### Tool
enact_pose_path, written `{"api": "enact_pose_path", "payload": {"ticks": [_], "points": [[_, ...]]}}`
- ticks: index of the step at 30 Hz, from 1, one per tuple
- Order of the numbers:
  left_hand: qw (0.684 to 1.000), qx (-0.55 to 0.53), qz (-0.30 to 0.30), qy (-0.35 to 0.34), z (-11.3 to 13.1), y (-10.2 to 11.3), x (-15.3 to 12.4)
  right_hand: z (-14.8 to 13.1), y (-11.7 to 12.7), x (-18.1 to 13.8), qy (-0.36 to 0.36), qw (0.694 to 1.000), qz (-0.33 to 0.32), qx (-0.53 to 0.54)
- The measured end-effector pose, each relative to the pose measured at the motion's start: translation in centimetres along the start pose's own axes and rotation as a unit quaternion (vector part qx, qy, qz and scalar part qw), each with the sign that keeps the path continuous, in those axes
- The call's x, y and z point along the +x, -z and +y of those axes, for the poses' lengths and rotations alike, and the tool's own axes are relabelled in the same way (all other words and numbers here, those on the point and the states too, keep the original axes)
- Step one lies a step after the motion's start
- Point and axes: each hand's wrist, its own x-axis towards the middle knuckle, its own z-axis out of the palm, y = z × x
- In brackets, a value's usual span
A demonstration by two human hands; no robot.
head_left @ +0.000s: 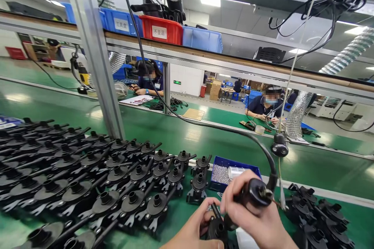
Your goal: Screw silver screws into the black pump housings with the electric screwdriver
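Note:
My right hand (pixel 258 223) is wrapped round a black corded electric screwdriver (pixel 256 195), whose cable arches up and away to the left. Below it, my left hand (pixel 191 229) grips a black plastic part (pixel 216 228) with a short tube and dark body. The screwdriver's lower end is close to this part; the hands hide whether its tip touches. Just beyond my hands lies a blue box (pixel 236 162) with small metal screws (pixel 220 174) and a white cylinder in it. Something white (pixel 245 239) shows under my right wrist.
Rows of similar black assemblies (pixel 133 200) cover the left of the green bench (pixel 187 134). More black assemblies (pixel 317 218) are grouped at the right. A metal post (pixel 95 54) rises at left; a shelf carries a red bin (pixel 162 29). People sit at the bench opposite.

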Motion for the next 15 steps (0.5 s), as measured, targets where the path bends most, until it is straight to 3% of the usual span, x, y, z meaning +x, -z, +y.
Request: {"api": "enact_pose_path", "payload": {"ticks": [2,3,4,6,9,11,15], "points": [[1.000,0.000,-0.001,-0.003,0.1,0.0,0.0,0.5,0.5,0.1,0.012,0.986,-0.125,0.110],[1.000,0.001,0.001,-0.001,0.1,0.1,0.0,0.8,0.7,0.1,0.014,0.982,-0.142,0.127],[1.000,0.004,0.004,0.002,0.1,0.1,0.0,1.1,0.7,0.2,0.014,0.986,-0.122,0.112],[1.000,0.010,0.010,0.013,-0.1,0.3,-0.1,1.7,0.5,0.4,0.012,0.999,-0.019,0.028],[0.999,0.011,0.017,0.027,-0.5,0.4,-0.1,2.1,-0.3,0.5,0.001,0.994,0.097,-0.051],[0.999,0.011,0.020,0.028,-0.6,0.4,-0.1,2.1,-0.7,0.4,-0.008,0.993,0.109,-0.050],[1.000,0.012,-0.004,0.013,0.0,0.2,0.1,2.1,-1.0,-0.1,-0.014,0.997,0.074,-0.022]]}}
